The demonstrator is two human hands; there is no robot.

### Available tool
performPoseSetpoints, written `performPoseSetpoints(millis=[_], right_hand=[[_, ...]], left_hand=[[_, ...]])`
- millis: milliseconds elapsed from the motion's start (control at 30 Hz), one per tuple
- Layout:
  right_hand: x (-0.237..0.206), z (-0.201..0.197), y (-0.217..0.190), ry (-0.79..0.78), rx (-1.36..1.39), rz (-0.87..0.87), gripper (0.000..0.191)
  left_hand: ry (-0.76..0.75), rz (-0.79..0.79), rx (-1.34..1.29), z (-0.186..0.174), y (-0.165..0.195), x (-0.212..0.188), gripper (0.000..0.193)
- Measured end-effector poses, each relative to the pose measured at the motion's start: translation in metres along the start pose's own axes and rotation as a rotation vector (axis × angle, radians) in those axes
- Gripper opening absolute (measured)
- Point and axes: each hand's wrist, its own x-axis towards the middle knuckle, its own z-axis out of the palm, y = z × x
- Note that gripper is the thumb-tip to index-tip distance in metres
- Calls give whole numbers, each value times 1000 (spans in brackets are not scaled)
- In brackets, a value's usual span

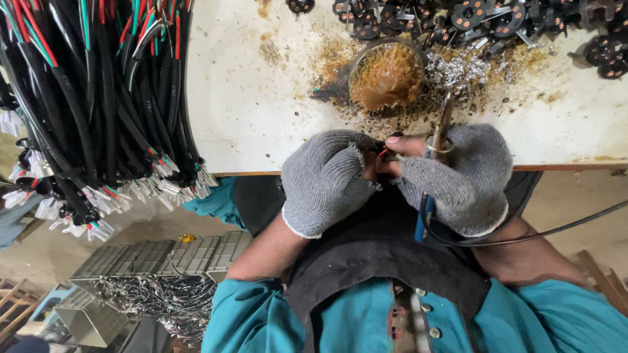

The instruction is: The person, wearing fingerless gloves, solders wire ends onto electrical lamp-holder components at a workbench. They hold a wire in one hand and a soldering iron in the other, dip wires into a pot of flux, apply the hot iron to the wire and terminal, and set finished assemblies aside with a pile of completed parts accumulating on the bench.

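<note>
At the far left a thick bundle of black cables point(98, 98) hangs over the edge of the white worktable point(261, 124), their ends stripped to red, green and white cores with clear terminals on them. Below it, down on the floor, grey plastic crates point(163, 258) stand side by side, and a tangle of finished black leads point(163, 304) spills against them; what lies deeper inside the crates I cannot tell.

Moving right, the left hand point(327, 183), in a grey knitted glove, is clenched around a small dark part with red wire point(381, 153) showing at it, held just at the table's near edge. The part is mostly hidden between the two hands, so its shape is unclear.

Above the hands, a round glass dish point(387, 75) sits on the table, filled with brown, pasty flux; brown stains and splatter ring it. Just to its right lies a scatter of silvery solder scraps point(458, 68).

The right hand point(458, 180), in a fingerless grey glove, grips a soldering iron point(442, 127) whose metal shaft points up toward the dish, bare fingertips pressed to the small part. The iron's black cord point(556, 229) trails off to the right.

Along the top edge, a heap of black round plug connectors point(484, 19) with copper contacts lies piled up.
</note>
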Motion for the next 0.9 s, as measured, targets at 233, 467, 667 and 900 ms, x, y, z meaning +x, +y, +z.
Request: performPoseSetpoints(millis=[233, 467, 667, 900], right_hand=[[3, -1, 8, -1, -297, -383, 24], [2, -2, 1, 30, -299, -385, 19], [-13, -14, 12, 15, -348, -461, 45], [-27, -17, 37, -128, -547, -581, 26]], left_hand=[[8, 30, 16, 5, -3, -4, 13], [-55, 36, 4, 1, -6, -4, 24], [-63, -1, 30, -3, -2, 0, 25], [-50, 5, -38, -8, -1, 3, 21]])
